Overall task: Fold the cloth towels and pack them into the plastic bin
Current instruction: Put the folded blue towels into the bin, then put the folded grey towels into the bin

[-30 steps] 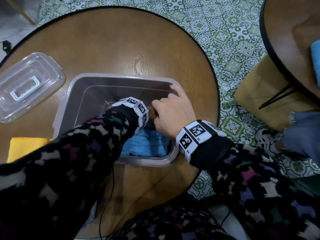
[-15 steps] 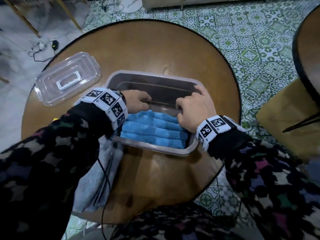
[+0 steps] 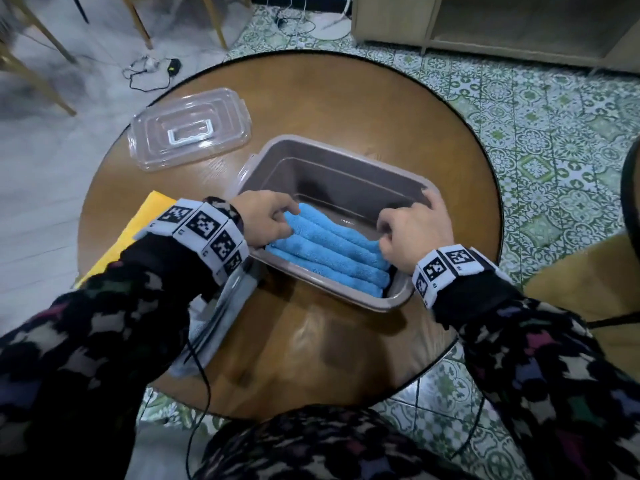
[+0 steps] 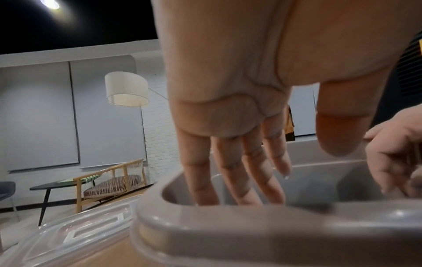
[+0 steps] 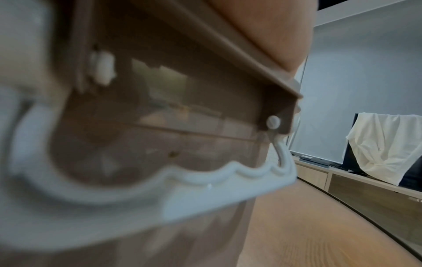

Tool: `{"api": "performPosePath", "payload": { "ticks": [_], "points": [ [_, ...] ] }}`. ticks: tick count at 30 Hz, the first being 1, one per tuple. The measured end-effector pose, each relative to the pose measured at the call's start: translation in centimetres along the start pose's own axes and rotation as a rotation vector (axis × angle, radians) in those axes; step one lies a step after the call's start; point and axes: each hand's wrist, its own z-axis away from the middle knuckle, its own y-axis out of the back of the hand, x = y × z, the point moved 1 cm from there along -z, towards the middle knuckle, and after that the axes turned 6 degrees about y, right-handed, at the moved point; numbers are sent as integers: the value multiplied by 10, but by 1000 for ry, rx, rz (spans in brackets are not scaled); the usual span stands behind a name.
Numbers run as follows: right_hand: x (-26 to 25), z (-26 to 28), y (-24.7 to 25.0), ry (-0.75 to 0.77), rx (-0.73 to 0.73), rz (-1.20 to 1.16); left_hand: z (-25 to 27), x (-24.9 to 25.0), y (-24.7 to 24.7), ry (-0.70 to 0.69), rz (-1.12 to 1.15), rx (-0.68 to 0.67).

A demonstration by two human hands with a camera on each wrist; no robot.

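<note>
A grey plastic bin [image 3: 346, 150] stands in the middle of the round wooden table [image 3: 329, 98]. A folded blue towel [image 3: 332, 251] lies inside along the near wall. My left hand [image 3: 289, 216] reaches over the left rim, fingers fairly straight and pointing down onto the towel's left end. In the left wrist view the left hand [image 4: 239, 180] dips behind the bin rim [image 4: 251, 222], which hides the towel. My right hand [image 3: 391, 226] rests on the towel's right end with fingers bent down and thumb along the rim. The right wrist view shows only the bin wall [image 5: 160, 126] and its handle [image 5: 205, 180].
The clear lid [image 3: 190, 128] lies on the table at the far left of the bin. A yellow towel [image 3: 138, 233] and a grey towel [image 3: 225, 306] lie under my left forearm. A yellow seat [image 3: 588, 271] and another table's edge [image 3: 632, 181] are at the right.
A second ago both hands were close together deep in the bin. They have since spread to the towel's two ends, and the blue towel lies flat along the near wall.
</note>
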Motion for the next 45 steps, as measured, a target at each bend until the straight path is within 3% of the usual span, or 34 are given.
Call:
{"api": "performPosePath", "payload": {
  "ticks": [6,14,17,21,26,31,40,45],
  "points": [
    [-22,3,6,-95,-12,-163,20,-21,8,-76,240,78],
    [-135,12,27,-22,245,-443,49,-73,14,-207,598,146],
    [-176,16,23,64,247,-503,57,-108,14,-165,699,166],
    [-214,21,-1,166,192,-538,58,-158,-2,-59,646,89],
    [-228,19,-41,-83,-268,-561,55,-200,-25,39,538,65],
    [-234,16,-63,-226,-457,-642,63,-204,-34,14,355,88],
    [-251,4,-81,-494,-369,-1043,75,-192,-58,-183,43,-57],
    [-247,7,-99,-726,-331,-1302,67,-198,-87,-131,231,76]
  ]
}}
